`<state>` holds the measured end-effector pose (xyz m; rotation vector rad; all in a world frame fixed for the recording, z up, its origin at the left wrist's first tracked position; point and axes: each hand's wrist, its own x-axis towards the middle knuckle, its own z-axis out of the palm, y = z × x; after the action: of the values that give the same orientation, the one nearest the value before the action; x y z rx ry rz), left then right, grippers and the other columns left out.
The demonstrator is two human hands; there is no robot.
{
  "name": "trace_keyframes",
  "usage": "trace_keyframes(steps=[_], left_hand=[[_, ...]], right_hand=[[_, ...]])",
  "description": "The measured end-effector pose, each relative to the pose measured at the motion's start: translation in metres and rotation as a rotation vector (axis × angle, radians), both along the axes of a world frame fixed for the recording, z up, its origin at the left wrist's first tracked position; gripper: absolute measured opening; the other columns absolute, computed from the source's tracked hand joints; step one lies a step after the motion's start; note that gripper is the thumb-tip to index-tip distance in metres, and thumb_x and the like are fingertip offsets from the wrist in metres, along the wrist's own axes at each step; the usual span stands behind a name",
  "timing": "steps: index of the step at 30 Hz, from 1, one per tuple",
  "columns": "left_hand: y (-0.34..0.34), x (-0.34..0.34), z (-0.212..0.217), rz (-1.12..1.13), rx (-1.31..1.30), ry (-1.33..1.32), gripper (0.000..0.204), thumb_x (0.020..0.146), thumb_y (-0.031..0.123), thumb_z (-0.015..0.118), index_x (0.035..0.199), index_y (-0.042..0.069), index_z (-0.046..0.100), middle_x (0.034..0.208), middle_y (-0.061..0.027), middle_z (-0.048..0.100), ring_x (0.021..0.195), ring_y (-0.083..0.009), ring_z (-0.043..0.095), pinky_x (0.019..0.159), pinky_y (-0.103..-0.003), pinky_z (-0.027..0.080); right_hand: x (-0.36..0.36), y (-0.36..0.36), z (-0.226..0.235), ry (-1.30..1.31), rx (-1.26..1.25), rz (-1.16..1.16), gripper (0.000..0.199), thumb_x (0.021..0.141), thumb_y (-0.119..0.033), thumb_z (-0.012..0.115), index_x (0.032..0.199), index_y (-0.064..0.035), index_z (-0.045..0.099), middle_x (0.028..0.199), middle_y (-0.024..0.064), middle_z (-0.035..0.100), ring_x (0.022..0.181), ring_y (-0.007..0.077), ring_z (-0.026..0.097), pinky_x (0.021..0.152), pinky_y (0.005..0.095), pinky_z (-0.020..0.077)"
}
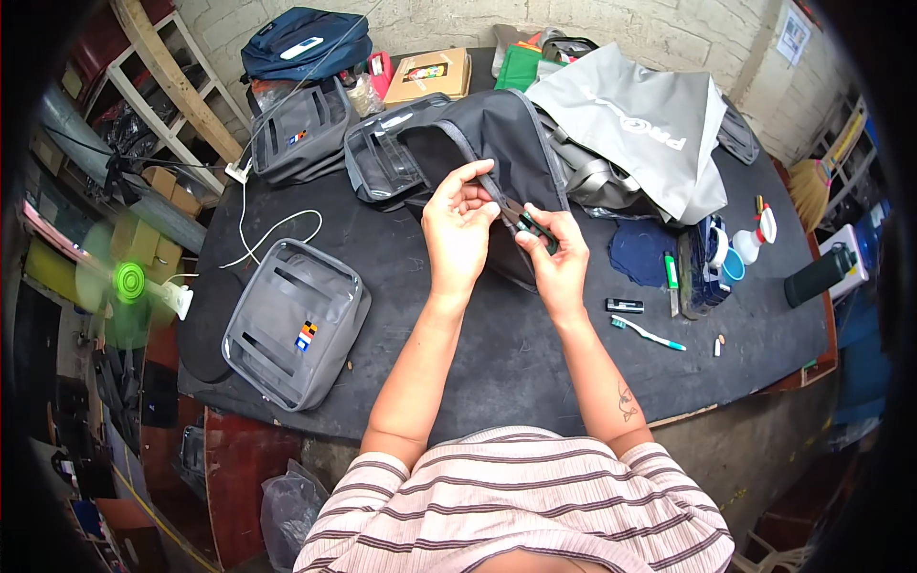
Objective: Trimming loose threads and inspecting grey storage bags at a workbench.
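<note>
Black worktable (497,363): left hand (458,229) pinches dark bag (497,143) edge; right hand (559,258) grips small black-green tool (535,226); tan rectangular box (430,76) behind.

- Left hand (458,229) pinches the edge of a black bag (497,134) that lies open on the dark table (497,353).
- Right hand (557,258) grips a small black tool (531,222) with green on it, pressed against the same bag edge; the two hands nearly touch.
- A grey pouch (296,323) lies flat to the left, well apart from the hands.
- Another grey pouch (301,134) sits at the far left, a blue backpack (306,43) behind it.
- A grey sack (650,124) lies right of the black bag.
- A toothbrush (648,333) lies near the right forearm, a spray bottle (755,239) farther right.
- A green fan (129,282) stands off the table's left edge.
</note>
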<state>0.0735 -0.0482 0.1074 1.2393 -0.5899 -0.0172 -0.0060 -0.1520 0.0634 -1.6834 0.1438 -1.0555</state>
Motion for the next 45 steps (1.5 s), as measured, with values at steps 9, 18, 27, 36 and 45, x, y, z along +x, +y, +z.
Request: trace_keyframes(steps=[9,18,27,36,45], left_hand=[[0.004,0.0,0.0,-0.048,-0.032,0.015,0.047,0.076,-0.017,0.057,0.121,-0.001,0.058,0.087,-0.0048,0.061,0.078,-0.0076,0.058,0.071,-0.021,0.05],[0.004,0.001,0.0,-0.063,-0.066,0.048,0.047,0.077,-0.016,0.058,0.121,-0.001,0.057,0.087,-0.0054,0.061,0.077,-0.0077,0.059,0.071,-0.021,0.051],[-0.002,-0.007,-0.001,-0.021,-0.015,0.023,0.048,0.077,-0.016,0.058,0.122,0.001,0.057,0.088,-0.0025,0.058,0.078,-0.0061,0.055,0.072,-0.019,0.048],[-0.011,-0.017,-0.006,0.162,-0.011,-0.071,0.03,0.094,0.006,0.054,0.124,0.004,0.057,0.084,0.0018,0.054,0.074,-0.0051,0.05,0.07,-0.02,0.043],[-0.025,-0.035,-0.01,0.07,-0.012,-0.078,0.033,0.096,0.002,0.048,0.128,0.004,0.052,0.093,0.0001,0.052,0.081,-0.0061,0.05,0.077,-0.021,0.044]], right_hand=[[0.001,-0.006,0.013,0.095,0.034,0.084,0.033,0.074,0.007,0.069,0.106,0.0004,0.068,0.095,0.0033,0.062,0.084,0.0091,0.056,0.076,0.0225,0.0439],[0.007,-0.008,0.008,0.114,0.115,0.145,0.028,0.077,0.007,0.067,0.104,0.0004,0.067,0.093,0.004,0.068,0.079,0.0068,0.059,0.071,0.0225,0.0481],[0.004,-0.015,-0.013,-0.119,0.434,0.249,0.028,0.087,-0.002,0.064,0.114,0.0023,0.059,0.1,0.0036,0.063,0.081,0.0051,0.053,0.07,0.0209,0.0456],[-0.084,-0.052,-0.11,0.39,0.039,-0.289,0.027,0.089,-0.014,0.061,0.111,-0.0005,0.053,0.1,0.0091,0.055,0.094,0.0219,0.053,0.081,0.0312,0.0434],[-0.119,-0.097,-0.111,0.676,-0.352,-0.432,0.023,0.086,-0.016,0.062,0.106,-0.0037,0.063,0.102,0.0125,0.058,0.098,0.03,0.051,0.086,0.0408,0.0389]])
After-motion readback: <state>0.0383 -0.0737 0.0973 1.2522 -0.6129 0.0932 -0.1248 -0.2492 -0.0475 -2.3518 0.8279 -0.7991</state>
